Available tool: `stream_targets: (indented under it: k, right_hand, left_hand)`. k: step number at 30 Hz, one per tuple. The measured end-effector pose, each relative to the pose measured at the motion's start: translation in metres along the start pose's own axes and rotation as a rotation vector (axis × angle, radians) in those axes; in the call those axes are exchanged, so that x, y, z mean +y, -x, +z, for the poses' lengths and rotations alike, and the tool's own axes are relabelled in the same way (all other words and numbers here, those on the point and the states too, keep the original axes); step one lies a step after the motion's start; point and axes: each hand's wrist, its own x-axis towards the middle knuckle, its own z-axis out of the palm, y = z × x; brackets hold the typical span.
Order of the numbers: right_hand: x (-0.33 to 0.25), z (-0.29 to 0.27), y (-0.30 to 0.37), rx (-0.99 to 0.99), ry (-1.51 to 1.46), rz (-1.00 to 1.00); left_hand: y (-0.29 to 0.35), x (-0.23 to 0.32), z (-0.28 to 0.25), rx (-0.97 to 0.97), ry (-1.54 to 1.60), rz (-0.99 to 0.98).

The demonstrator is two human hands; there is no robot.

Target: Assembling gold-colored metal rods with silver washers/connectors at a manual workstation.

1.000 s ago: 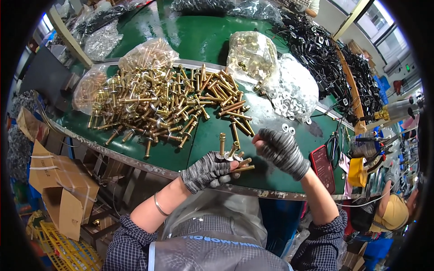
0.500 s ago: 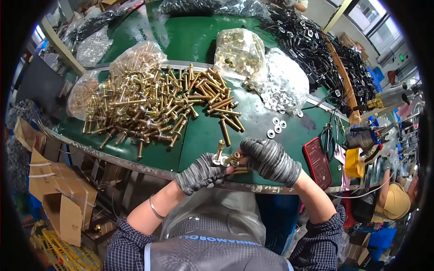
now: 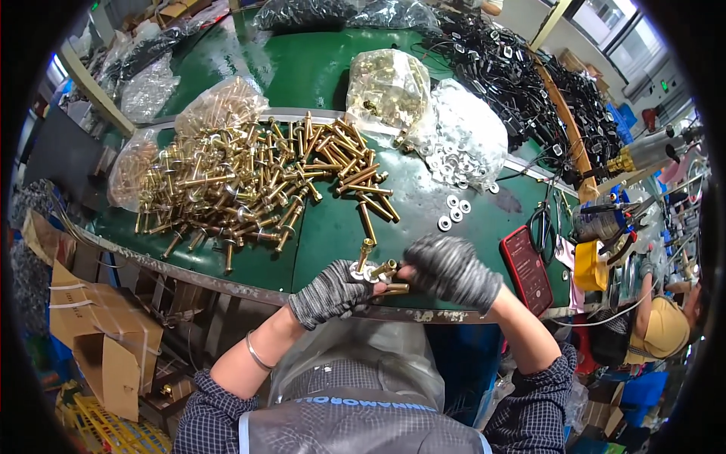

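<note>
In grey knitted gloves with bare fingertips, both hands work near the table's front edge. My left hand is closed round several brass-coloured bolts fitted with washers; one points up, others point right. Just right of the bolt ends, my right hand has its fingers curled together, slightly blurred; what they pinch, if anything, is hidden. Beyond my left hand spreads a large pile of assembled bolts with washers. Plain bolts lie loose beside it. A few loose washers rest on the green tabletop.
A clear bag of brass-coloured nuts and a bag of white washers stand at the back. To the right lie a red-cased phone, black scissors and a yellow container. A heap of black cables covers the far right.
My right hand has drawn slightly right from the bolt ends, so more of the bolts shows. My left hand keeps its hold. The whole view has shifted a little.
</note>
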Motion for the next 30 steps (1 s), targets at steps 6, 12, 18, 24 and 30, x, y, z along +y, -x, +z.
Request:
stream_targets:
  k: [6, 12, 18, 24, 30]
  right_hand:
    - [0.023, -0.013, 0.017, 0.183, -0.121, 0.177]
    - [0.014, -0.002, 0.017, 0.168, -0.001, 0.109]
    - [-0.003, 0.021, -0.007, 0.055, 0.251, -0.052]
    - [-0.005, 0.006, -0.008, 0.167, -0.152, 0.138]
    - [-0.016, 0.009, -0.014, 0.143, -0.405, 0.052]
  left_hand:
    - [0.001, 0.008, -0.002, 0.029, -0.034, -0.167]
    - [0.004, 0.002, -0.008, 0.026, 0.007, -0.121]
    - [0.003, -0.003, -0.016, 0.055, 0.137, -0.151]
    - [0.007, 0.009, -0.007, 0.078, 0.027, -0.158]
    - [0.007, 0.008, -0.006, 0.054, 0.027, -0.148]
